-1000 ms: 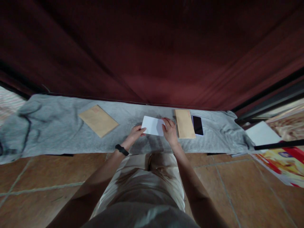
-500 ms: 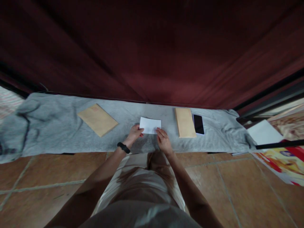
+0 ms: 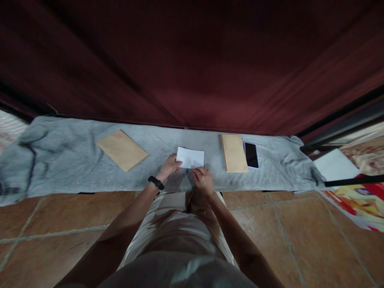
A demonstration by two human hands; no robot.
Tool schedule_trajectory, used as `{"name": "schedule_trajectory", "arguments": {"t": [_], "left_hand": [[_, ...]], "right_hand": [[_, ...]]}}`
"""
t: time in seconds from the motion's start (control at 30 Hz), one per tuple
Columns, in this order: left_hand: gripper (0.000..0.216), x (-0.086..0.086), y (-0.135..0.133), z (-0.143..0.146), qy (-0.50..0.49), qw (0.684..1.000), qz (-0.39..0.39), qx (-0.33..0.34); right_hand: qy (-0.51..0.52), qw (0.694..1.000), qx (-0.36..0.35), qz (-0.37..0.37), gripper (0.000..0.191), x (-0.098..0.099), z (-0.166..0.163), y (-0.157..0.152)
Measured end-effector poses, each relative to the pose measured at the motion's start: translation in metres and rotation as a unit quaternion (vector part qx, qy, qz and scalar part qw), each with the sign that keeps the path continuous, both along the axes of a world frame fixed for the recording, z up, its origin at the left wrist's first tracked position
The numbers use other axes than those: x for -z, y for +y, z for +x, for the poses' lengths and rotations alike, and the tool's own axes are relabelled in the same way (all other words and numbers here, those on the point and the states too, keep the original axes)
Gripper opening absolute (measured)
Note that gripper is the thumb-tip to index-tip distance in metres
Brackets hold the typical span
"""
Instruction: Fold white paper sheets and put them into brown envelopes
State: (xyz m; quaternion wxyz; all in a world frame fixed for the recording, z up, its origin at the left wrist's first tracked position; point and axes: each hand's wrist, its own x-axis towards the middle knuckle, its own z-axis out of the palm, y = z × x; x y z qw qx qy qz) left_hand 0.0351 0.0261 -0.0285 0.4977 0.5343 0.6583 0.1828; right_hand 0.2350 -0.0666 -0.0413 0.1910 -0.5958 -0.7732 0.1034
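A white sheet of folded-looking paper [image 3: 190, 157] is in front of me, over the grey cloth. My left hand [image 3: 171, 165] pinches its lower left corner, thumb on top. At the paper's lower right edge, my right hand [image 3: 203, 178] has its fingers drawn together, gripping or pressing that edge. A brown envelope [image 3: 122, 151] lies slanted to the left of my hands. On the right, a stack of brown envelopes [image 3: 234, 153] lies beside a dark-screened phone [image 3: 251, 155].
The grey cloth [image 3: 75, 176] covers a long narrow surface against a dark red panel [image 3: 192, 72]. At far right are a white flat-topped object [image 3: 336, 165] and a colourful printed package [image 3: 360, 204]. Below spreads a tiled floor [image 3: 264, 236].
My right hand has slid down and slightly left along the paper's lower edge, its fingers curling closer together. My left hand keeps hold of the same corner.
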Motion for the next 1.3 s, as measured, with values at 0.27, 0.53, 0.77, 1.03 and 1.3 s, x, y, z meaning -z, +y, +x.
{"name": "schedule_trajectory", "arguments": {"t": [0.27, 0.53, 0.77, 1.03, 1.3], "left_hand": [[0.010, 0.005, 0.002, -0.001, 0.038, 0.999, 0.004, 0.024], [0.008, 0.001, 0.002, 0.001, 0.047, 0.998, 0.002, 0.034], [0.011, 0.000, -0.001, -0.001, 0.024, 0.999, 0.001, 0.031], [0.011, -0.008, -0.005, -0.003, -0.001, 1.000, -0.003, 0.026], [0.012, -0.010, -0.012, 0.002, 0.028, 0.999, -0.007, 0.024]], "right_hand": [[-0.150, 0.983, -0.032, -0.099, 0.031, -0.032, -0.013, 0.019], [-0.208, 0.966, -0.058, -0.143, 0.030, -0.054, -0.026, 0.033], [-0.138, 0.980, 0.018, -0.141, 0.017, -0.044, -0.009, 0.012], [-0.064, 0.986, 0.065, -0.142, 0.018, -0.029, 0.103, -0.069], [-0.122, 0.951, 0.228, -0.171, 0.015, -0.040, 0.139, -0.095]]}}
